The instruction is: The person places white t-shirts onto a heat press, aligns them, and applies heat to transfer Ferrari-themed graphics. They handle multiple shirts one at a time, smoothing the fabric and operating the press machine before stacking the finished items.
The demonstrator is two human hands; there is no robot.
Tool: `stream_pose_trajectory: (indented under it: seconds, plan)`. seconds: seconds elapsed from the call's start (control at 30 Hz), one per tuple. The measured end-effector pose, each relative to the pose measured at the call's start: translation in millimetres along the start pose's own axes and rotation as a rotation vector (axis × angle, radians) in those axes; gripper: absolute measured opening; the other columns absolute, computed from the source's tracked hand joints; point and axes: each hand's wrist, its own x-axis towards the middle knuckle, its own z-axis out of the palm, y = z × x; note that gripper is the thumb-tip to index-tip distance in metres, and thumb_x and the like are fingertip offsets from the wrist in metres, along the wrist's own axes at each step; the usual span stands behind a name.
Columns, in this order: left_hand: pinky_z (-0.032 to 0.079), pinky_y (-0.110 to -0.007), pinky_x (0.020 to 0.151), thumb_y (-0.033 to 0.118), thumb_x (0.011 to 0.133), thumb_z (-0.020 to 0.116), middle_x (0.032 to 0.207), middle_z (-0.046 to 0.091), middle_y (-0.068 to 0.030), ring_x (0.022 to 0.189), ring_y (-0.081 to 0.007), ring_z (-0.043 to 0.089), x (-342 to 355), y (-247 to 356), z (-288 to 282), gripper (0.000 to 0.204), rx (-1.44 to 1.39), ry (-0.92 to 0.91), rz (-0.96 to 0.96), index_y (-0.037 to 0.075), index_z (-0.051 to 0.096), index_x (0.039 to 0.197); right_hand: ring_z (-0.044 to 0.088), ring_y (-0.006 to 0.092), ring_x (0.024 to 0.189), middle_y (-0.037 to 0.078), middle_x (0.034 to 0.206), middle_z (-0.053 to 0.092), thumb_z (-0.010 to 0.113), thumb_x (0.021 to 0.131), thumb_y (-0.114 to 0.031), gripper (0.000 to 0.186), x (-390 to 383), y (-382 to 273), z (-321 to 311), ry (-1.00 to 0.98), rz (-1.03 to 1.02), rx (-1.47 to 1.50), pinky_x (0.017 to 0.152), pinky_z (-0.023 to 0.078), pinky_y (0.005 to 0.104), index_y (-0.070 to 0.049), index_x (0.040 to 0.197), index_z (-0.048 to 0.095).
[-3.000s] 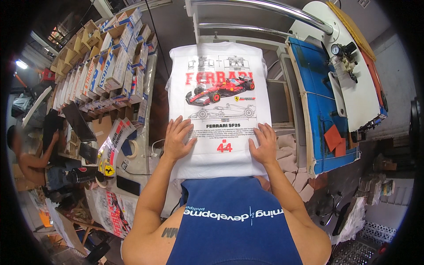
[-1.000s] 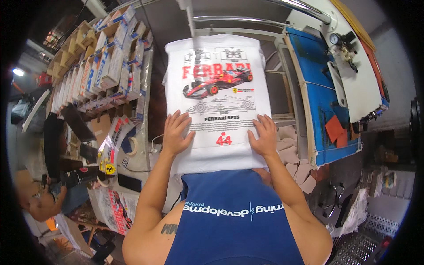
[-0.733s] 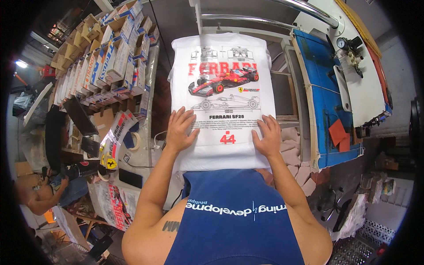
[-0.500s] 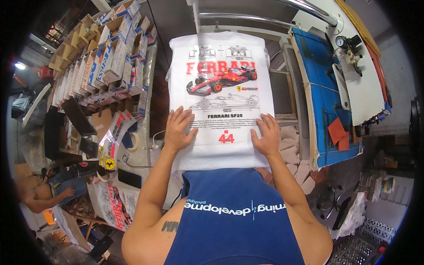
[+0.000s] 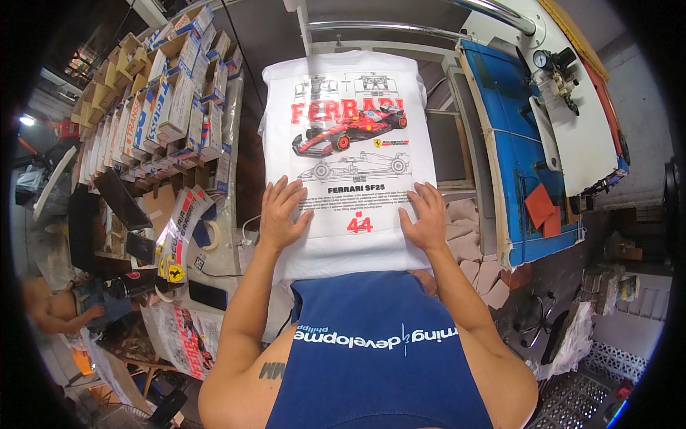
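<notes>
Spread flat in front of me is a white T-shirt (image 5: 336, 261), its print facing up. The print shows a red race car (image 5: 350, 130), with line drawings of cars above and below it and lettering around them. My left hand (image 5: 284, 214) lies flat at the shirt's left side, fingers spread beside the lower print. My right hand (image 5: 424, 216) rests the same way on the right side, fingers apart. Nothing is held in either hand. What supports the shirt is mostly hidden beneath it.
Stacked long cardboard boxes (image 5: 168, 100) fill the left side. A dark phone (image 5: 208, 294), a tape roll (image 5: 210, 236) and printed film sheets (image 5: 182, 336) lie nearby. A blue panel (image 5: 532, 179) and a pressure gauge (image 5: 543, 59) are at right. Another person (image 5: 64, 311) sits far left.
My hands stay flat on the shirt with almost no movement. The whole view has shifted a little, so the shirt appears slightly farther left.
</notes>
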Motion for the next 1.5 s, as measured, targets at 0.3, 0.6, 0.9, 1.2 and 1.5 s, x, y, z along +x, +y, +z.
stream_pose_trajectory:
  seconds: [0.3, 0.6, 0.9, 1.2, 1.5]
  plan:
    - [0.026, -0.053, 0.124, 0.025, 0.079, 0.082, 0.144, 0.063, -0.008, 0.146, -0.0328, 0.045, 0, 1, -1, 0.053, 0.008, -0.007, -0.001, 0.01, 0.071, 0.128, 0.048, 0.0385, 0.137, 0.016, 0.137, 0.061, 0.077, 0.082, -0.024, 0.043, 0, 0, -1, 0.009, -0.01, -0.001, 0.114, 0.037, 0.0521, -0.004, 0.12, 0.07]
    - [0.026, -0.054, 0.124, 0.025, 0.078, 0.083, 0.142, 0.064, -0.0073, 0.145, -0.033, 0.046, 1, 2, 0, 0.05, 0.006, -0.001, 0.001, 0.01, 0.073, 0.124, 0.048, 0.0382, 0.137, 0.015, 0.137, 0.061, 0.076, 0.082, -0.026, 0.044, 0, 2, 0, 0.014, -0.006, -0.003, 0.115, 0.037, 0.0518, -0.004, 0.12, 0.07]
    - [0.026, -0.054, 0.124, 0.024, 0.078, 0.082, 0.141, 0.065, -0.0079, 0.144, -0.0337, 0.046, 1, 2, 1, 0.05, 0.014, 0.008, 0.02, 0.01, 0.072, 0.125, 0.047, 0.038, 0.138, 0.015, 0.137, 0.061, 0.076, 0.083, -0.027, 0.044, -2, 4, 1, 0.021, -0.002, -0.004, 0.116, 0.036, 0.0525, -0.005, 0.12, 0.07]
    - [0.025, -0.056, 0.123, 0.026, 0.08, 0.079, 0.143, 0.06, -0.0079, 0.145, -0.0352, 0.043, 1, 5, -4, 0.051, 0.02, -0.026, 0.0, 0.012, 0.068, 0.127, 0.047, 0.0377, 0.135, 0.014, 0.137, 0.058, 0.076, 0.081, -0.027, 0.045, 0, 1, 1, -0.015, 0.016, -0.013, 0.115, 0.034, 0.0535, -0.007, 0.12, 0.066]
    - [0.05, -0.043, 0.087, 0.031, 0.09, 0.076, 0.113, 0.064, -0.0161, 0.099, -0.0331, 0.062, 37, -68, 14, 0.035, -0.069, 0.403, -0.307, 0.007, 0.073, 0.114, 0.066, 0.0301, 0.102, 0.015, 0.109, 0.07, 0.071, 0.095, -0.029, 0.031, 23, 73, 14, 0.159, 0.71, 0.158, 0.087, 0.052, 0.0383, -0.004, 0.114, 0.069]
